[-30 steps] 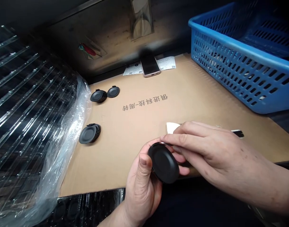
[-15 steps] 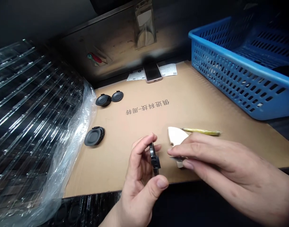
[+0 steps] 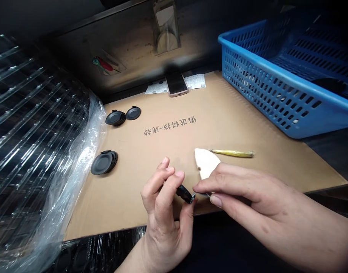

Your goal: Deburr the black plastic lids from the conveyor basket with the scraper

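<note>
My left hand (image 3: 168, 212) is closed on a small black round cap (image 3: 185, 194), held tilted between the fingers and thumb, with its tabbed edge toward my right hand. My right hand (image 3: 242, 193) pinches a thin blade-like piece (image 3: 204, 194) between thumb and forefinger, close to the cap's edge; most of it is hidden, and I cannot tell whether the two touch. Under and behind the right fingers lies a white wedge-shaped pad (image 3: 206, 161). Just beyond it rests a slim yellow tool with a pointed end (image 3: 233, 153).
Black caps lie at the left in a front stack (image 3: 103, 163), a back stack (image 3: 115, 118) and a single cap (image 3: 133, 112). A phone (image 3: 176, 85) rests on paper at the back. A blue basket (image 3: 248, 76) stands right; plastic-wrapped trays (image 3: 28, 144) rise left.
My left hand has turned the cap from nearly upright to a slant, its fingers now curled over it. The right hand's blade-like piece is nearer the cap. The whole view has shifted slightly.
</note>
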Demonstrator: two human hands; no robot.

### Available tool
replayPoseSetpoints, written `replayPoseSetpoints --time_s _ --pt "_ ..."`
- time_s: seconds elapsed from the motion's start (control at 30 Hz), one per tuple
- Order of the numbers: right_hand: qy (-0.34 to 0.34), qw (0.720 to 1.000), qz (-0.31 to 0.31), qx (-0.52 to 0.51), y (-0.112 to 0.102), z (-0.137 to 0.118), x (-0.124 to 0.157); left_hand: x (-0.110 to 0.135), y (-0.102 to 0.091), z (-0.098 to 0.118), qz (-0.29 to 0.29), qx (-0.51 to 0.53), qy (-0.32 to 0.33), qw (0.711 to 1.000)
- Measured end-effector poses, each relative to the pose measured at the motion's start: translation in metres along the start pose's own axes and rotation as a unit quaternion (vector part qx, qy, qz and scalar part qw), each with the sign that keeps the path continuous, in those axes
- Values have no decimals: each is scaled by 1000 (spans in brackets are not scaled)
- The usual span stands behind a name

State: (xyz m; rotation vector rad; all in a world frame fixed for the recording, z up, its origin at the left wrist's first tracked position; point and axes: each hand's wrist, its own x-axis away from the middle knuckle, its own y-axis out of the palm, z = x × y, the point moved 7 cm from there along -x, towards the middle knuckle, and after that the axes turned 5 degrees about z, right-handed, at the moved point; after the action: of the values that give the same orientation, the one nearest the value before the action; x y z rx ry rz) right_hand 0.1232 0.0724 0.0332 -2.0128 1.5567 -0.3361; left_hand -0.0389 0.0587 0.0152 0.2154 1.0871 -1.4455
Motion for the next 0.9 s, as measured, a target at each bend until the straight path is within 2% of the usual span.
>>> replayPoseSetpoints --time_s 0.13,0.47,0.9 --pt "-1 1000 -2 12 0 2 2 0 0 5 24 -33 34 999" --pt "9 1000 -17 16 -2 5 7 -3 3 15 40 -77 104 991" --pt "-24 999 -31 28 -4 3 7 -3 6 18 56 -101 126 985"
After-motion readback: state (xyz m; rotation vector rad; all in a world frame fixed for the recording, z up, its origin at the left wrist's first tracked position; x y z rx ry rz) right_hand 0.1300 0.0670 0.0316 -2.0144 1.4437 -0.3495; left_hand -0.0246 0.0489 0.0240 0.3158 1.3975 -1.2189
